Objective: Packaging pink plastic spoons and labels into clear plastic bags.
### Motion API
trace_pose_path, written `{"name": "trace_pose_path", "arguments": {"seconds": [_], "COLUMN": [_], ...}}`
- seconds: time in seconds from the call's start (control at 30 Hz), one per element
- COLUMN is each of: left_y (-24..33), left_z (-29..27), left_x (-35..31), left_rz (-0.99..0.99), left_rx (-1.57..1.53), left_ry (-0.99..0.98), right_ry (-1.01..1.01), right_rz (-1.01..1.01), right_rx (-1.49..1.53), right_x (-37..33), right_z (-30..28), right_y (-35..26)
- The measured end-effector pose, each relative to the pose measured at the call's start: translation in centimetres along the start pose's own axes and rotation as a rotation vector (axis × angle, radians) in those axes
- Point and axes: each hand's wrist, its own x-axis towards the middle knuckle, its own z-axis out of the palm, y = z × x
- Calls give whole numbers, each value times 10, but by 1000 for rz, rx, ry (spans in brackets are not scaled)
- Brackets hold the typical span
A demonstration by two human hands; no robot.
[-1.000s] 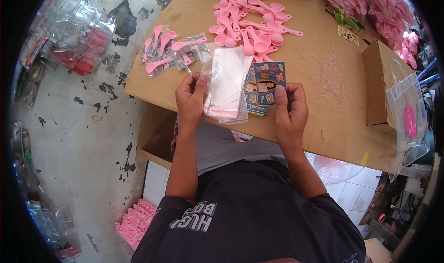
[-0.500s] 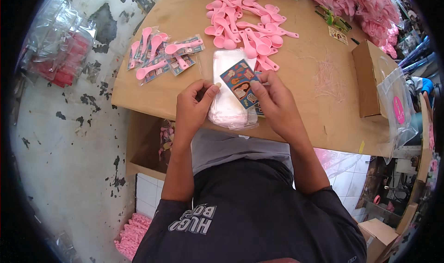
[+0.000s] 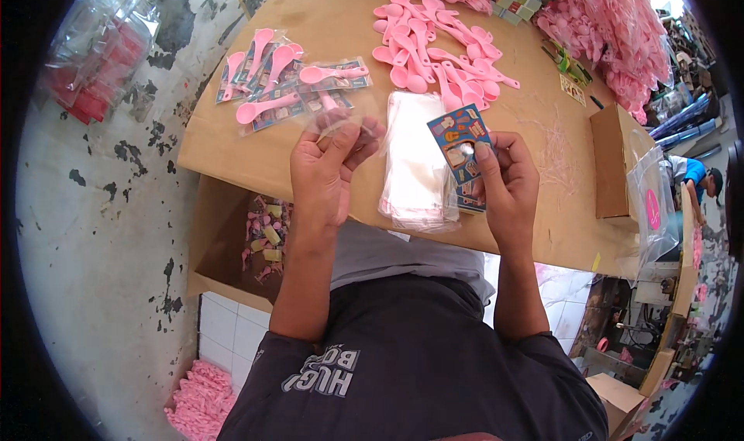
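Note:
Between the fingers of my left hand (image 3: 329, 166) is a thin clear plastic bag (image 3: 353, 114), its edges hard to make out. My right hand (image 3: 508, 177) pinches a blue printed card (image 3: 459, 140) by its right side, tilted, thumb on top. Between my hands lies a stack of clear plastic bags (image 3: 412, 162) on the table, with another blue card (image 3: 470, 199) partly showing under my right hand. Just beyond my left hand are several packed pink spoons (image 3: 267, 106) in clear bags with cards. Loose pink spoons (image 3: 418, 42) are heaped past the stack.
Large bags of pink spoons (image 3: 608, 38) fill the far right of the brown table (image 3: 558, 208). A cardboard box (image 3: 614, 166) stands at its right edge. Below the left edge is an open carton (image 3: 221, 247) of small items. Another person (image 3: 697, 179) is at far right.
My left hand has moved left off the stack, now with a clear bag in its fingers. My right hand has shifted right with the card. The whole view has shifted slightly.

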Motion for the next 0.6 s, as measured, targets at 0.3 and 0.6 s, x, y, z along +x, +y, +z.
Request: {"name": "trace_pose_path", "arguments": {"seconds": [0.3, 0.6], "left_y": [-2, -11], "left_z": [20, 38], "left_x": [-7, -9], "left_rz": [-24, -32], "left_rx": [114, 163], "left_ry": [-70, -73], "right_ry": [-151, -86], "right_rz": [119, 73], "right_rx": [188, 94], "right_x": [0, -1], "right_z": [7, -7], "right_y": [-1, 14]}}
